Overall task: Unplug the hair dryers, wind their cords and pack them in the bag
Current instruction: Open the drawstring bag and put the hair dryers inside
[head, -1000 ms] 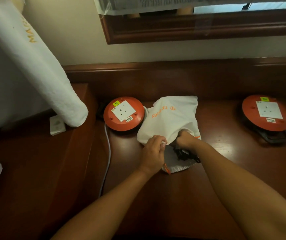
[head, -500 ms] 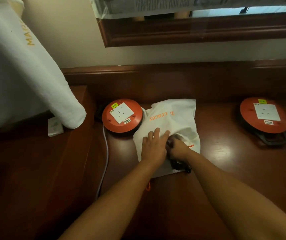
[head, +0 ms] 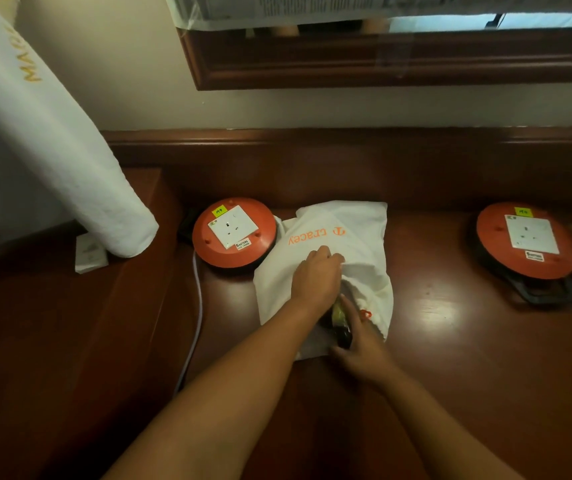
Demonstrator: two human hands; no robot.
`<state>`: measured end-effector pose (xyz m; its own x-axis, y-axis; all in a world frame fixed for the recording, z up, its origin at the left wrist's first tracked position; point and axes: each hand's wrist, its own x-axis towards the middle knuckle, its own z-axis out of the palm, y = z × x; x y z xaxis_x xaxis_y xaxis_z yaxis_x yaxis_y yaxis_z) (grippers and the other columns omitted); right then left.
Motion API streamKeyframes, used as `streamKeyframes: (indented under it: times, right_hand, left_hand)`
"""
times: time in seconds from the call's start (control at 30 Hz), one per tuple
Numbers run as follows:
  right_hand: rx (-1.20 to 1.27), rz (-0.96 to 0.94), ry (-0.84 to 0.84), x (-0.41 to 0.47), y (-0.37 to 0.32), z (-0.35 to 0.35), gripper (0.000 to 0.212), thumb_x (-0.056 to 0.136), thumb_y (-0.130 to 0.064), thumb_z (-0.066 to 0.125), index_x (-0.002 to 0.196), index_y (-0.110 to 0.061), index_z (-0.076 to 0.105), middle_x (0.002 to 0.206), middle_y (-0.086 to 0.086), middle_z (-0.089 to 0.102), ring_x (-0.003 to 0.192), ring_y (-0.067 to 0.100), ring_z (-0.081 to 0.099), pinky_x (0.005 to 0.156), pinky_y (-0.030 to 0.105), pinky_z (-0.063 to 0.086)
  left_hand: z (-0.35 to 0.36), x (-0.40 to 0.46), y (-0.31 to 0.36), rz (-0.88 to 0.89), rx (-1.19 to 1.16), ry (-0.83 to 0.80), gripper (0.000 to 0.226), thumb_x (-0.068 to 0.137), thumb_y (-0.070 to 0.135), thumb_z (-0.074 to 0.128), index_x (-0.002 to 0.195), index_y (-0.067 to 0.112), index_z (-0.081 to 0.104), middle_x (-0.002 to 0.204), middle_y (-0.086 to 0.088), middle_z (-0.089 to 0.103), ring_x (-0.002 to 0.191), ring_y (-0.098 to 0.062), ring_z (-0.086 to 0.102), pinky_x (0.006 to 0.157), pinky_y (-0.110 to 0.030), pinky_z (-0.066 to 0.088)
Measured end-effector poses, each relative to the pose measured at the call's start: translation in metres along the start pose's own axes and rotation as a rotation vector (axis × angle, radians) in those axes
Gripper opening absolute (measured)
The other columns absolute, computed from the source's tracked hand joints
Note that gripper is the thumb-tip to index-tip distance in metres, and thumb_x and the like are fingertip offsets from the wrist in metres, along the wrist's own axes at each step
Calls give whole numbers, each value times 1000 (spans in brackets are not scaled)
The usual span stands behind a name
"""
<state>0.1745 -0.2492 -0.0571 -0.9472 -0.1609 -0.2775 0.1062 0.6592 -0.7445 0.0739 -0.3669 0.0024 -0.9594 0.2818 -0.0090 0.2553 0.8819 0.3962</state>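
Note:
A white drawstring bag [head: 350,233] with orange lettering lies on the dark wooden surface [head: 450,358], its mouth facing me. My left hand [head: 315,278] sits on top of the bag, its fingers curled over the upper edge of the mouth. A dark hair dryer part with a yellowish patch [head: 341,325] sticks out of the opening. My right hand [head: 362,342] is at the mouth, thumb and fingers around that dark part. The rest of the bag's contents is hidden by the cloth.
An orange cable reel with a socket [head: 234,232] touches the bag's left side, and a white cable [head: 198,306] runs from it toward me. A second orange reel [head: 528,239] sits far right. A white rolled cloth [head: 70,161] and a small white box [head: 90,252] lie left.
My left hand went from pinching the bag's edge to lying on top of the bag. My right hand drew back out of the mouth toward me, and the dark part shows more.

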Motion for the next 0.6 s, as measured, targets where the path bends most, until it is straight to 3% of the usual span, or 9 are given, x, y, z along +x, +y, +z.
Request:
streamKeyframes:
  times: [0.1,0.23,0.33,0.43,0.53,0.6]
  right_hand:
    - [28,16,128,4,-6,8,94,78,-22,71,149,-38,11,141,3,47,119,20,54,95,35,51]
    - [145,17,321,0,-3,12,75,81,-22,72,143,-33,32,137,-3,51,122,12,49,97,24,42]
    - [110,46,315,3,-1,16,85,78,-28,76,146,-30,25,141,2,46,127,19,45,98,26,37]
    - [229,164,324,8,-6,16,91,77,-25,78,146,-29,19,140,4,47,126,23,47,101,35,42]
    - [374,210,335,9,-10,15,84,75,-20,79,140,-32,27,123,-4,53,109,14,53,93,31,48]
    - [441,225,352,8,-10,16,75,72,-17,81,133,-29,39,117,-9,51,108,14,54,91,28,48]
  left_hand:
    - [-1,-1,-2,-25,-161,8,30,101,20,41,118,11,64,116,-9,61,105,-25,55,89,-37,48]
    - [-4,-10,-19,-47,-208,47,29,98,27,51,122,14,60,121,-6,60,110,-21,54,93,-31,44]
    - [0,-33,-35,-64,-91,26,41,92,34,59,129,17,53,122,-6,55,111,-21,50,91,-31,41]
    - [6,-45,-45,-93,-35,15,37,94,26,55,131,19,51,120,-6,55,107,-21,52,86,-29,42]
    - [4,-42,-42,-153,-165,43,30,96,15,49,125,13,59,117,-9,59,107,-24,55,85,-32,45]
    - [2,-41,-41,-172,-244,92,28,96,12,49,120,9,63,114,-10,61,105,-26,57,86,-34,45]
